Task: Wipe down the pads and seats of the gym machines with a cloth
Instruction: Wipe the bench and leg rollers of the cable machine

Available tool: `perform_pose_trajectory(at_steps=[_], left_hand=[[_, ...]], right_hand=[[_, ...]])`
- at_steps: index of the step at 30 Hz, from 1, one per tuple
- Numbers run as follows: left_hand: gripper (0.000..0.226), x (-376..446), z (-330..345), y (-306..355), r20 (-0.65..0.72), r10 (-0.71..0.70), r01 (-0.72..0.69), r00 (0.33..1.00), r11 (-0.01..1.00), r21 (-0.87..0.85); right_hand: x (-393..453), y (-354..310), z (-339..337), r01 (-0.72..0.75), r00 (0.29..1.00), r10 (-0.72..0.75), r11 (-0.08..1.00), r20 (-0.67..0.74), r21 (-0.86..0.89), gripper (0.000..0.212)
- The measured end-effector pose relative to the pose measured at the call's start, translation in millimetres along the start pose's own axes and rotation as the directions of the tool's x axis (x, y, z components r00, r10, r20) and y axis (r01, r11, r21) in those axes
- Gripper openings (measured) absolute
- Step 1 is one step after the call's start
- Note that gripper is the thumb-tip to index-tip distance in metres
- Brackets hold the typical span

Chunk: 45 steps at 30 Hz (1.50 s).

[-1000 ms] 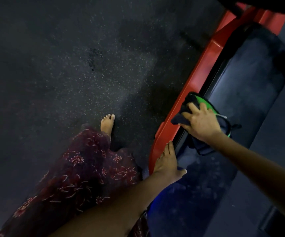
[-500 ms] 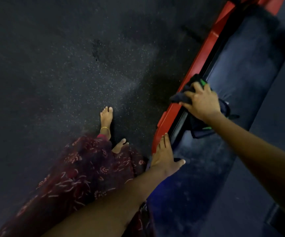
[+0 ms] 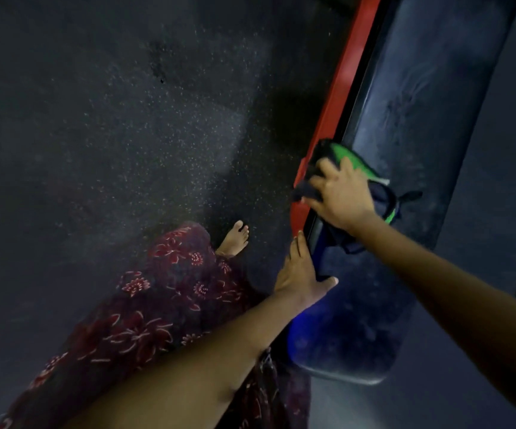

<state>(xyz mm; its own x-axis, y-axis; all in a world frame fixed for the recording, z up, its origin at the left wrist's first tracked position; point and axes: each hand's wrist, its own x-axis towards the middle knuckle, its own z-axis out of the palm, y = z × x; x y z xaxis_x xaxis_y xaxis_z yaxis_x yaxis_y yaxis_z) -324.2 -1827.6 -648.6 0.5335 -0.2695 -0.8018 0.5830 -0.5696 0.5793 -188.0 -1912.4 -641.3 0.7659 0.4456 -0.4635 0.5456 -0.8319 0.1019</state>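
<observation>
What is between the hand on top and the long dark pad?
A cloth, dark with bright green, lies between the right hand and the pad. The head view shows it.

A long dark padded bench (image 3: pixel 411 125) runs from five o'clock up to one o'clock. A red metal frame (image 3: pixel 340 97) edges its left side. A black and green cloth (image 3: pixel 355 164) lies on the pad near three o'clock. Below lies dark speckled rubber floor (image 3: pixel 126 134), a bare foot (image 3: pixel 235 239) standing on it at centre.
</observation>
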Motion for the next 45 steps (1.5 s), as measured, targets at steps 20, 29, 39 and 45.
perform_pose_trajectory(at_steps=[20,29,39,45], left_hand=[[0.112,-85.0,90.0,-83.5,-0.126,0.041,0.007,0.991,0.934,0.357],[0.117,-121.8,120.3,-108.8,-0.172,0.055,-0.038,0.984,0.994,0.099],[0.1,-121.8,115.9,-147.4,-0.114,0.187,-0.184,0.976,0.982,0.031],[0.075,-124.3,84.1,-165.5,0.019,0.28,-0.27,0.96,0.905,0.328]], right_hand=[[-98.5,-67.3,29.4,-0.059,0.997,0.058,0.998,-0.043,-0.018,0.043],[-130.9,-106.6,35.9,-0.039,0.999,0.04,0.999,0.026,-0.034,0.046],[-179.8,-167.1,63.5,-0.067,0.998,0.067,0.99,-0.003,-0.126,0.038],[-216.9,-183.6,83.1,-0.124,0.991,0.121,0.991,-0.05,-0.055,0.052]])
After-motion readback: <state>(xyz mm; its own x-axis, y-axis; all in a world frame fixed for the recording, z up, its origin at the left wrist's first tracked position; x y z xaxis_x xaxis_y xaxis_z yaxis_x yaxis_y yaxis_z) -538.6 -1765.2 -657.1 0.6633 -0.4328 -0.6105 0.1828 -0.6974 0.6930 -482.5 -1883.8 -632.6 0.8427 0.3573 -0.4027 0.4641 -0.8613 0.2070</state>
